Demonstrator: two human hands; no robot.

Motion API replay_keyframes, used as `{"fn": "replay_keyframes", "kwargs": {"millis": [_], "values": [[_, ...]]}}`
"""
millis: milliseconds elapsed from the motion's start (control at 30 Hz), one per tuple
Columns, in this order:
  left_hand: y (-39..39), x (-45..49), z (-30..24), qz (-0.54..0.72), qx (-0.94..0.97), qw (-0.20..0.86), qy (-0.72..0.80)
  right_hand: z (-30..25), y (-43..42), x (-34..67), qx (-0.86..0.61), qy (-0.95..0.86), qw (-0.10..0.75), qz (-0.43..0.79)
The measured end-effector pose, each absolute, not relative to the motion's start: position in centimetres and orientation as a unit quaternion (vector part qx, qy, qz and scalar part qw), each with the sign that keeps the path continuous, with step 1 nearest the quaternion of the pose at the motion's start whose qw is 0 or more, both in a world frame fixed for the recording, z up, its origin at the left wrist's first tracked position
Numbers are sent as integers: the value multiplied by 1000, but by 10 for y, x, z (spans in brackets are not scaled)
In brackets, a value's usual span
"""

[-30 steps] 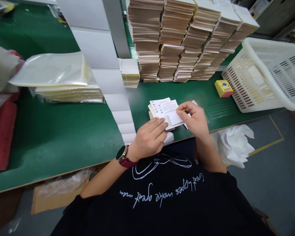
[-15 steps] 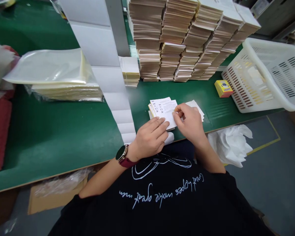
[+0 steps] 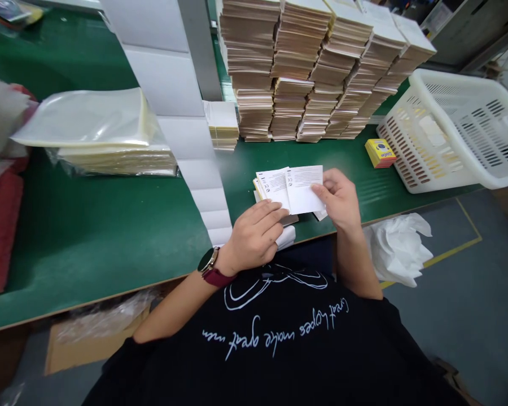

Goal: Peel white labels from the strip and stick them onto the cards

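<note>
One white printed leaflet (image 3: 305,189) rides in my right grip (image 3: 338,200), just above the green bench (image 3: 110,237), beside a small pile of leaflets (image 3: 259,193). The right grip is closed in a pinch on the leaflet's edge, my thumb (image 3: 316,190) lying across the paper. The sheet overlaps a second leaflet (image 3: 271,189) on top of the pile, and both show small printed symbols and lines of text. My left grip (image 3: 254,237) rests over the near edge of the pile with its fingers (image 3: 271,213) stretched out flat; whether it pinches anything I cannot tell. The step in hand is one sheet held apart from the rest, its printed side up.

A watch (image 3: 209,260) on a maroon strap circles my left wrist. Off to the right, a white slotted plastic basket (image 3: 406,152) holds a few pale sheets (image 3: 432,131), with a small yellow box (image 3: 380,153) just beside it on the bench. Tall stacks of tan-edged booklets (image 3: 288,73) rise behind the work, and clear plastic bags of sheets (image 3: 88,127) lie to the left.
</note>
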State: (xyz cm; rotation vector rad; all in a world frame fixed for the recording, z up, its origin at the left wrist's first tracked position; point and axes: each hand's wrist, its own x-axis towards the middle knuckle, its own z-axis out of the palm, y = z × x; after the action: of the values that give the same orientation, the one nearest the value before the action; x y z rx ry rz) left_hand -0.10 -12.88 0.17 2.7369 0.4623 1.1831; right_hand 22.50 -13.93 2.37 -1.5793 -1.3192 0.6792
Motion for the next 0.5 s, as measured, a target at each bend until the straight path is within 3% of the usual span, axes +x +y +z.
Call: {"fn": "replay_keyframes", "kwargs": {"millis": [100, 233, 300, 400, 500], "values": [[-128, -1, 0, 403, 898, 88, 156, 18, -148, 247, -690, -547, 408, 241], [-126, -2, -1, 450, 871, 114, 165, 10, -158, 266, -783, -607, 131, 32], [-125, -2, 2, 467, 858, 128, 170, 8, -163, 266, -792, -604, 72, -55], [-128, -1, 13, 482, 841, 164, 181, 14, -175, 252, -756, -632, 163, -56], [-133, 2, 27, 475, 835, 208, 184, 27, -193, 224, -611, -697, 359, 107]]}}
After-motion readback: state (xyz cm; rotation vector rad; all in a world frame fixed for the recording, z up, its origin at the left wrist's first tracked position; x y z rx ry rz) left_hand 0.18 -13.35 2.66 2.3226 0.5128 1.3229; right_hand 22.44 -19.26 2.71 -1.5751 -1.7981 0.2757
